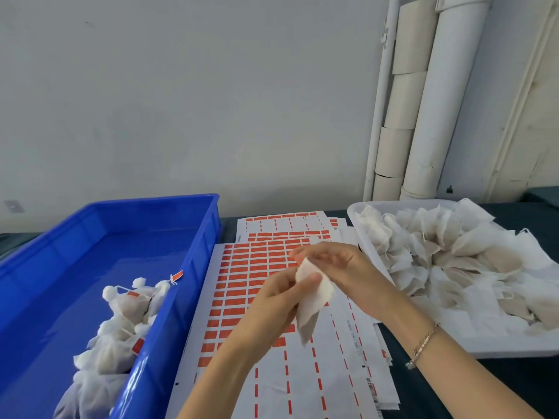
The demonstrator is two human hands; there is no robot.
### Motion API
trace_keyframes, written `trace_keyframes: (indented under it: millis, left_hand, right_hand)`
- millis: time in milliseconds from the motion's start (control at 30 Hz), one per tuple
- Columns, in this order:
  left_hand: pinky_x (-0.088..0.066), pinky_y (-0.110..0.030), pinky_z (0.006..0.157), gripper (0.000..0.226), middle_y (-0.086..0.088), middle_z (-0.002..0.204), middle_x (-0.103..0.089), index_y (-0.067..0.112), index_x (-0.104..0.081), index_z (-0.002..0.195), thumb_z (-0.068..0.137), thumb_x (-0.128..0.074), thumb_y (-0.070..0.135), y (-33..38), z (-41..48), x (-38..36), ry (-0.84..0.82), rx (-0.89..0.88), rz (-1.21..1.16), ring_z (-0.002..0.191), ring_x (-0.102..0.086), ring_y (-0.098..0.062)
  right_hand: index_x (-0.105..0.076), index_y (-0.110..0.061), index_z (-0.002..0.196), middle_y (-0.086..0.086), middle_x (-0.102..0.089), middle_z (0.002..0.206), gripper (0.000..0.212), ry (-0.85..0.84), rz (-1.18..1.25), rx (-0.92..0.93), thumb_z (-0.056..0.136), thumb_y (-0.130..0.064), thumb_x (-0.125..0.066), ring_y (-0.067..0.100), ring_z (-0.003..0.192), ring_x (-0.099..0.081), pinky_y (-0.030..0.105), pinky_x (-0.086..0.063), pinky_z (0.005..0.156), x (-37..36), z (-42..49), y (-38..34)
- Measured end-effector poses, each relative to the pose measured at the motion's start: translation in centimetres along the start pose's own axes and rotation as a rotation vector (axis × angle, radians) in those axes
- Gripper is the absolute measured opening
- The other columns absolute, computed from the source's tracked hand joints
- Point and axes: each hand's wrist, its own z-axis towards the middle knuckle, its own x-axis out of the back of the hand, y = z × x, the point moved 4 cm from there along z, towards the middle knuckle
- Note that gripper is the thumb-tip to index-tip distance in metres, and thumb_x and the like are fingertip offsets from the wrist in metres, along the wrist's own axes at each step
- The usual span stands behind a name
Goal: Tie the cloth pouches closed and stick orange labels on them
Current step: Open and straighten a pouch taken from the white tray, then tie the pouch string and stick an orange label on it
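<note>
Fingers [310, 278] of the left hand [273, 297] and the right hand [332, 261] pinch one white cloth pouch [313, 303] above the orange label sheets [239, 276]. Tied, labelled pouches [121, 309] lie in the blue crate [90, 252]. Untied pouches [453, 258] fill the white tray [469, 338]. The sheets' print is too small to read.

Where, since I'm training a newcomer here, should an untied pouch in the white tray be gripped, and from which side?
Probably pinch a pouch by its loose white top, from above. In the white tray they lie packed together, filled bellies low, ruffled mouths sticking up, so only the tops are free. The right hand is nearer.
</note>
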Motion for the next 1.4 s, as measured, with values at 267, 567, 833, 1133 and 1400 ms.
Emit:
trace_keyframes:
  millis: [267, 567, 833, 1133, 1400]
  left_hand:
    - [-0.047, -0.011, 0.05, 0.016, 0.009, 0.082, -0.064, 0.025, -0.062, 0.088, 0.083, -0.066, 0.039, -0.9, -0.5, 2.3, 0.61, -0.158, 0.156, 0.077, -0.064, -0.018]
    - [-0.055, -0.031, 0.079, 0.009, 0.003, 0.105, -0.062, 0.02, -0.061, 0.099, 0.093, -0.058, 0.024, -1.2, -0.3, 1.2, 0.384, 0.06, 0.06, 0.085, -0.06, -0.019]
    - [-0.052, -0.038, 0.088, 0.024, 0.003, 0.098, -0.069, 0.029, -0.068, 0.09, 0.071, -0.062, 0.043, -1.3, -1.6, 0.4, 0.306, 0.037, -0.138, 0.096, -0.064, -0.018]
    - [-0.055, -0.039, 0.081, 0.012, 0.001, 0.085, -0.072, 0.034, -0.067, 0.073, 0.078, -0.058, 0.041, -1.0, -2.1, -1.2, 0.218, -0.063, -0.068, 0.079, -0.069, -0.012]
    - [-0.051, -0.024, 0.075, 0.025, 0.0, 0.067, -0.063, 0.029, -0.076, 0.07, 0.068, -0.061, 0.049, -2.8, -2.8, -1.0, 0.238, 0.071, -0.158, 0.072, -0.058, -0.017]
  right_hand:
    - [-0.071, -0.027, 0.093, -0.009, -0.074, 0.088, 0.022, 0.222, -0.079, -0.138, 0.075, -0.038, -0.072, 0.013, 0.083, -0.072, 0.02, -0.056, 0.068, 0.2, -1.7, 2.5]
    - [-0.071, -0.024, 0.093, -0.018, -0.067, 0.091, 0.01, 0.263, -0.603, 0.156, 0.085, -0.018, -0.069, -0.004, 0.088, -0.061, 0.003, -0.046, 0.077, -0.4, -2.1, 0.9]
    - [-0.073, -0.015, 0.095, -0.015, -0.063, 0.093, 0.013, 0.272, -0.767, 0.317, 0.083, -0.016, -0.072, -0.007, 0.08, -0.057, 0.0, -0.043, 0.08, -0.6, -2.5, -0.4]
    - [-0.065, -0.016, 0.087, -0.011, -0.062, 0.087, 0.005, 0.409, -0.729, 0.307, 0.086, -0.013, -0.069, 0.001, 0.074, -0.061, 0.002, -0.046, 0.072, 0.3, -0.8, -1.4]
    - [-0.068, -0.012, 0.091, -0.007, -0.066, 0.089, 0.005, 0.506, -0.694, 0.286, 0.087, -0.013, -0.068, 0.002, 0.078, -0.062, 0.003, -0.046, 0.071, 1.8, -0.6, -0.6]
